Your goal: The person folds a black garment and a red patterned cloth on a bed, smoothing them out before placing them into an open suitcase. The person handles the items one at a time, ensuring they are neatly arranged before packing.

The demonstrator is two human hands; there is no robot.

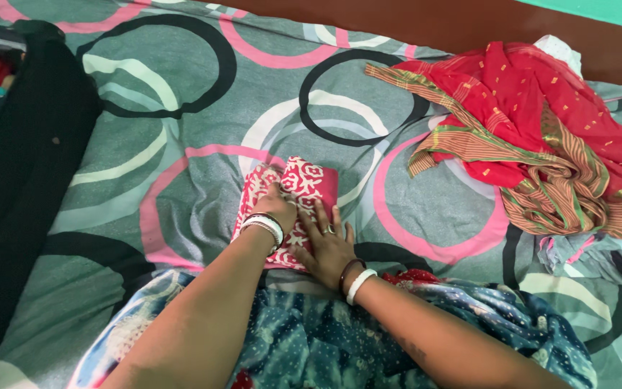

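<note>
A small folded red cloth with a white pattern (pixel 304 184) lies on the bed in front of me. My left hand (pixel 275 207) grips its near left part, fingers curled over the fabric. My right hand (pixel 325 245) lies flat on the cloth's near right corner, fingers spread and pressing down. Both wrists wear bangles.
The bedsheet (pixel 203 130) is grey-green with black, pink and white rings. A heap of red and striped garments (pixel 534 137) sits at the right. A dark open suitcase (pixel 16 166) lies along the left edge. A brown headboard (pixel 433 21) runs across the back.
</note>
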